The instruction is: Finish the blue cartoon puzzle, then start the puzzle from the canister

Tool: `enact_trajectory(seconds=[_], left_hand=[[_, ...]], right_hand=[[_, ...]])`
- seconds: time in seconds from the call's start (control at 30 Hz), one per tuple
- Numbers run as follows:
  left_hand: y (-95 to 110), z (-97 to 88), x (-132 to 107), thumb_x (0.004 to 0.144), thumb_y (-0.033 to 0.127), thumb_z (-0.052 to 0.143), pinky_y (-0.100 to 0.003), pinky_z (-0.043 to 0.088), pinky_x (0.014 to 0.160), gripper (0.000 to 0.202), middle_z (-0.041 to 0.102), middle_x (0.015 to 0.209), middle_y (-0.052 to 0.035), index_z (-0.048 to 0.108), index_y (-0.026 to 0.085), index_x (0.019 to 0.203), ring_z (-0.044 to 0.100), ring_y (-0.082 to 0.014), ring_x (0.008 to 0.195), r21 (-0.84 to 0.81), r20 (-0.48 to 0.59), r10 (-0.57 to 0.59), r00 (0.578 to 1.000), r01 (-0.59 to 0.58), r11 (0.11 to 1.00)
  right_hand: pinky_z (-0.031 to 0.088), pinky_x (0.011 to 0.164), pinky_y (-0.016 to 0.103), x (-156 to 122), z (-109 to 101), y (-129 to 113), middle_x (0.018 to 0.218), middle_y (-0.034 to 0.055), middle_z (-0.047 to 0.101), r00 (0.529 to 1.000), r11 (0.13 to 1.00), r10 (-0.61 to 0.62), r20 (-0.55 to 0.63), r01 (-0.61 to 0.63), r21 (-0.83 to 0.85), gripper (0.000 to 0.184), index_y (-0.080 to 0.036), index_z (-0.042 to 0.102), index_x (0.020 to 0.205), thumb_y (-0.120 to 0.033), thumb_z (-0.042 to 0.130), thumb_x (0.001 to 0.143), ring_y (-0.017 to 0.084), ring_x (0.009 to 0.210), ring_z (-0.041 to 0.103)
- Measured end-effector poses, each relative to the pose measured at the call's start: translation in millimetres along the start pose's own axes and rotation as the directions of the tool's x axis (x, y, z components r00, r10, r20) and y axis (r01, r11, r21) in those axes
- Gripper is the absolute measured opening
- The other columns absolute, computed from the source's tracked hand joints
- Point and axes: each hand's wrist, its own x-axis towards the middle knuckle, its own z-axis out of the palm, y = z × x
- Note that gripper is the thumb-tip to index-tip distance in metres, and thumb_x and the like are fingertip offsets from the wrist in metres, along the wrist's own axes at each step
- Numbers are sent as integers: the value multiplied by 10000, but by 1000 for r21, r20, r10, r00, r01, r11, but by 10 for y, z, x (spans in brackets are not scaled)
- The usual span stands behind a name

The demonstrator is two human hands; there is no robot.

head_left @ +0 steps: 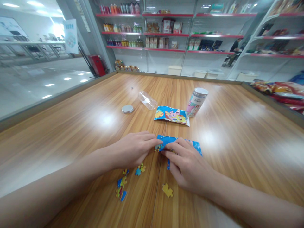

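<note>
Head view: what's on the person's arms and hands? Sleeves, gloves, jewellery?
Nothing worn that shows. The left hand and right hand have no gloves, rings or watch. The left forearm and right forearm are uncovered to the frame edge, no sleeves in view.

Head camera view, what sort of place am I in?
Likely a small shop or mock store: red-edged shelves stocked with bottles and packets line the back wall, beyond a wooden table holding a jigsaw puzzle.

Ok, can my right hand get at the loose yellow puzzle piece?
Probably yes: the yellow piece lies alone on the table beside the right hand, nothing between them, though that hand rests on the blue puzzle section.
</note>
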Motion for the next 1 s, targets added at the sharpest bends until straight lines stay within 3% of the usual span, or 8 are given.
enact_trajectory(seconds=[0.23,0.5,1.0], left_hand=[[-21,-15,-17,890,39,477,-352,553,953,372,660,1212,-77,637,197,1186,647,-223,1090,-18,-3,35,999,-35,999],[-34,1,-18,893,25,466,-358,561,945,326,676,1185,-97,647,166,1125,663,-226,1074,-56,-34,58,998,-60,997],[4,-49,1,909,21,461,-346,542,899,382,675,1119,-89,589,170,1237,650,-215,1017,-78,-2,40,999,-40,996]], right_hand=[[485,857,466,8,-7,-14,1095,116,641,1000,999,1,7,0,-49,331,-141,680,1168,-87,549,869,278,989,515],[498,863,473,3,-13,-17,1070,126,640,1000,999,-18,5,19,-35,306,-128,685,1137,-84,537,873,279,993,519],[492,873,458,-19,-2,-14,1069,113,643,999,999,-36,-16,36,15,272,-148,694,1063,-62,529,865,268,1001,532]])
